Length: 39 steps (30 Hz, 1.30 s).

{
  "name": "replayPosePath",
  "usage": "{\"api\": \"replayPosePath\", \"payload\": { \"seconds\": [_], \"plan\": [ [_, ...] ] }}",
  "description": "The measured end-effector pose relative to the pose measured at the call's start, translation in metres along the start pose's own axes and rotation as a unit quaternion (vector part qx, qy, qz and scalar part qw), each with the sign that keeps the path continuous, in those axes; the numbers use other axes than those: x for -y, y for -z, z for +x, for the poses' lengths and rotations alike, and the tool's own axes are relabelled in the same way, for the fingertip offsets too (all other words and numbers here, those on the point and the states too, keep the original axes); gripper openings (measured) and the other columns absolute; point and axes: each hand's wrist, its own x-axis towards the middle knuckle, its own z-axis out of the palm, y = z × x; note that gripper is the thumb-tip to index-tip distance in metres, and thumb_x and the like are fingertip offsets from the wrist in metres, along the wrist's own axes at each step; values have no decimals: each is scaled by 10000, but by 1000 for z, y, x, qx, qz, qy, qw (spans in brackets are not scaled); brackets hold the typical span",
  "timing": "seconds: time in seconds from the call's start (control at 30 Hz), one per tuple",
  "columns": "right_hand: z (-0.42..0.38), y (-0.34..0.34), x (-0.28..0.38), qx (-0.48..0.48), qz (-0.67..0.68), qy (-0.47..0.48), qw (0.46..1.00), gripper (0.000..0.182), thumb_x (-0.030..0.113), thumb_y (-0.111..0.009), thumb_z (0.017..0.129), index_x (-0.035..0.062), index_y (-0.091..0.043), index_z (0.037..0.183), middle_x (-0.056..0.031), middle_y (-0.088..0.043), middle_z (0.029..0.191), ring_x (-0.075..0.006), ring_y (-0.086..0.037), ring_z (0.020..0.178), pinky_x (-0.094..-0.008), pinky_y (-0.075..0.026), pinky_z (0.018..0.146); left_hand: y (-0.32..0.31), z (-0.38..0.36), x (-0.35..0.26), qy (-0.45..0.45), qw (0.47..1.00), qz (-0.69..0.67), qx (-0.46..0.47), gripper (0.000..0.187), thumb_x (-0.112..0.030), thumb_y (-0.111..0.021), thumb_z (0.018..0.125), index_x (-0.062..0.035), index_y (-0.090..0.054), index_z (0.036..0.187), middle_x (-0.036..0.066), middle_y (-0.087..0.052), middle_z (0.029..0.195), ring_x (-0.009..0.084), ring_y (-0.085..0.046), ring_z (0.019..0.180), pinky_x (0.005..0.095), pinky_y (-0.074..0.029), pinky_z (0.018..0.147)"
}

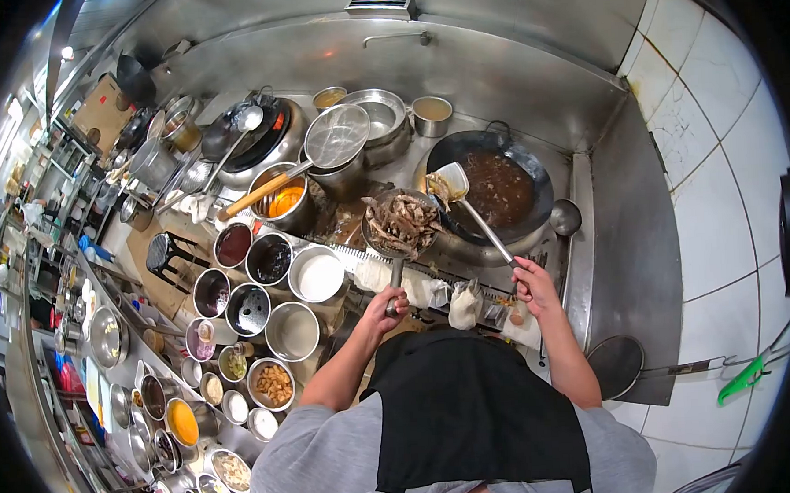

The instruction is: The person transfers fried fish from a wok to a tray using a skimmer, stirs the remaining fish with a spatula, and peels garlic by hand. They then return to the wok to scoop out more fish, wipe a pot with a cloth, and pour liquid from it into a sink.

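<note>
- The left hand (389, 301) is clamping the handle of a strainer ladle (400, 222) piled with brown fried strips, holding it just beside the wok's near-left rim, over the stove edge — a tilt here is likely tipping strips onto the cooktop instead of into the sauce.
- The right hand (530, 278) is gripping the long handle of a spatula (453, 182), whose blade is sitting at the left rim of the wok (498, 189) with a scrap of food on it.
- The wok is holding dark brown sauce — strips dropping in together could be splashing hot liquid toward both forearms.
- Open seasoning bowls (274, 291) are crowding the counter's left edge; drips from the ladle may be landing in them.
- Cloths (464, 303) are lying along the stove's front edge, just beside both hands, risking scorching.
</note>
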Motion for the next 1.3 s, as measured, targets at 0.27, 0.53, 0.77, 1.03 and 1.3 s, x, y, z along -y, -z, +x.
{"api": "replayPosePath", "payload": {
  "seconds": [0.27,0.53,0.77,1.03,1.3],
  "plan": [
    [-28,-55,-7,24,-70,33,997,443,37,-590,849,27,-469,1274,-33,-555,769,-25,-397,493,-165,-280,383,-6,-15,-4,-9,1000,-11,-5,137,-46,-527,864,-88,-403,825,6,-421,665,91,-419,513,226,-353,438],
    [-11,-68,-40,20,-339,232,911,411,44,-597,833,3,-527,1235,-98,-625,1095,-153,-591,980,-267,-439,883,4,-21,-5,-27,1000,-3,10,180,-42,-539,864,-120,-378,866,2,-421,682,89,-420,518,215,-351,429],
    [-28,-95,-32,18,-452,233,861,399,70,-597,816,30,-548,1210,-160,-622,1104,-248,-614,994,-305,-449,877,19,-20,-6,-4,1000,-25,11,133,-49,-551,851,-73,-420,842,9,-424,671,104,-421,520,234,-342,442],
    [-47,-115,-35,-21,-532,289,795,360,72,-594,812,32,-571,1169,-181,-616,1003,-344,-594,943,-366,-467,825,40,-14,-15,2,1000,8,-23,135,-49,-541,867,-85,-417,829,3,-418,674,96,-422,526,226,-353,438],
    [-64,-118,-60,-105,-479,291,821,377,41,-597,815,51,-553,1189,-176,-615,1062,-322,-601,979,-350,-466,844,77,14,-25,41,998,-37,-33,148,-25,-537,851,-72,-400,881,47,-455,697,143,-440,530,262,-368,439]
  ]
}}
